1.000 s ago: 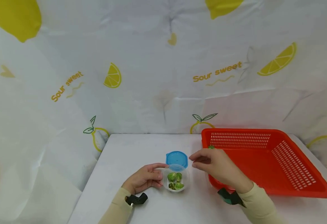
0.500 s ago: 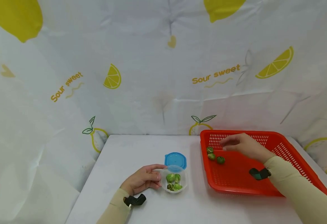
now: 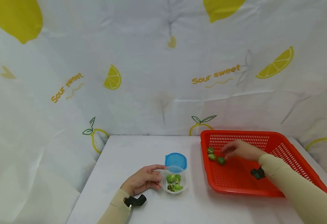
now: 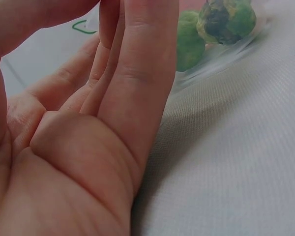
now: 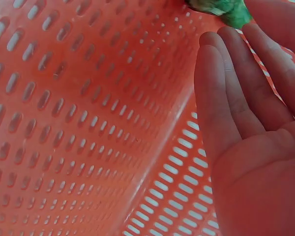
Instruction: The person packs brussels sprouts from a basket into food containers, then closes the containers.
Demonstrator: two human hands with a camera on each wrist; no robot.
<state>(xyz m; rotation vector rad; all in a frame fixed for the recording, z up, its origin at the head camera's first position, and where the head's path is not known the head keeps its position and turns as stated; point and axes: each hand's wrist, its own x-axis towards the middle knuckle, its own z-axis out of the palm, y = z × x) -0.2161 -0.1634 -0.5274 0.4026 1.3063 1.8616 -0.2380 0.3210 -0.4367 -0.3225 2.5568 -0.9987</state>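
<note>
A clear round plastic container stands on the table with several Brussels sprouts inside. My left hand holds the container's left side between thumb and fingers; in the left wrist view the fingers hide most of it. Within the red plastic basket, my right hand hovers with its fingers extended, just right of a Brussels sprout. Two more sprouts sit by the basket's left wall. From the right wrist, the right palm looks bare, with green sprouts beyond the fingertips.
The red basket has slotted, raised walls and fills the table's right side. A blue lid lies flat behind the container. A lemon-print cloth hangs behind the white table.
My right hand has gone from beside the container, across the basket's left wall, and down toward the sprouts there. My left hand and the container have stayed in place.
</note>
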